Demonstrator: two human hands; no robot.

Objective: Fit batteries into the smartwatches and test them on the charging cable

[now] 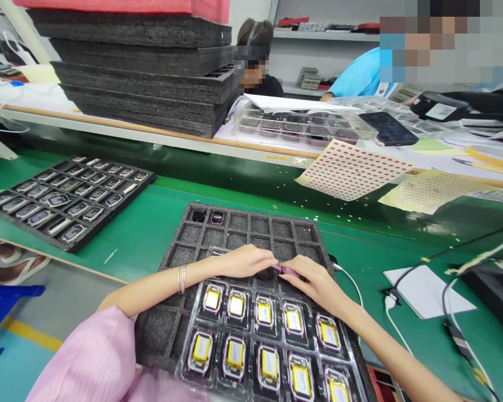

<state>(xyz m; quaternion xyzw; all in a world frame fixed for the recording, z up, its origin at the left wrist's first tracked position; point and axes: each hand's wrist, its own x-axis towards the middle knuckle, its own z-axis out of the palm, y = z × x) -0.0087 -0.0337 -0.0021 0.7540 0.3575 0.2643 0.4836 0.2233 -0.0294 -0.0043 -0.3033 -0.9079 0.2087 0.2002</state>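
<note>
My left hand and my right hand meet over a dark foam tray on the green bench. Together their fingertips pinch a small pink device part, with a dark round piece just beneath it. A clear plastic tray lies on the near half of the foam tray and holds several pink-cased units with yellow batteries. Two finished units sit in the foam tray's far left pockets. A thin bracelet circles my left wrist.
Another foam tray of devices lies at the left. Stacked foam trays stand on the far shelf, beside clear trays, sticker sheets and a phone. Cables and a white paper lie at the right. Two people sit opposite.
</note>
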